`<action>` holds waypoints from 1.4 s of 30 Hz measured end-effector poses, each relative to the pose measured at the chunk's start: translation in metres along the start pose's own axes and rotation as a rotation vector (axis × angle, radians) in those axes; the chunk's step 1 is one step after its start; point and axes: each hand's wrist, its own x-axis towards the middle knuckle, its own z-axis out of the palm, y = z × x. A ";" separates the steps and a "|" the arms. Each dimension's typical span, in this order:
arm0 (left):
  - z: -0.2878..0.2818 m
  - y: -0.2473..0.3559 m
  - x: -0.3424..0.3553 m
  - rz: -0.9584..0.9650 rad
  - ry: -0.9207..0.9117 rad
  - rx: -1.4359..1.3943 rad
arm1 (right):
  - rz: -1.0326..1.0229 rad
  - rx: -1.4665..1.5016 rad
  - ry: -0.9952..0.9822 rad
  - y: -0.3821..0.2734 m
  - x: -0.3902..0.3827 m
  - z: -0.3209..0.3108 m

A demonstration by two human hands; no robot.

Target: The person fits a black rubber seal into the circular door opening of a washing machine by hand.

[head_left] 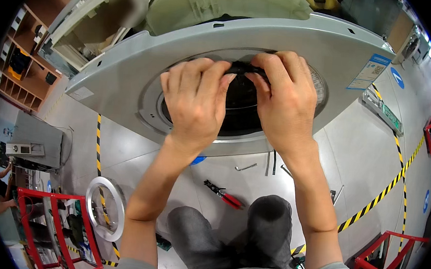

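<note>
Black, rubber-looking seal [241, 68] is pinched between thumb and fingers of the left hand [194, 95] and the right hand [289, 99], set close together with a narrow gap between. It sits at the upper edge of the round opening [238, 126] in the grey front panel [115, 72]. Only this top stretch appears to be in work; whether it is being seated or freed I cannot tell, and the rest of the rim probably remains. Pale plastic parts [229, 5] show behind the panel. Red-handled pliers [232, 201] lie below on the floor [129, 158]; a pale ring [90, 210] stands apart, further left.
</note>
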 end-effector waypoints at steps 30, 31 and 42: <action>-0.007 -0.008 -0.045 -0.150 0.119 0.018 | -0.085 -0.007 0.078 0.006 -0.017 0.008; -0.010 -0.010 -0.056 -0.239 0.171 -0.007 | -0.084 -0.005 0.099 0.002 -0.019 0.004; -0.042 -0.039 -0.141 -0.766 0.104 -0.192 | 0.437 0.749 -0.620 -0.030 -0.062 0.102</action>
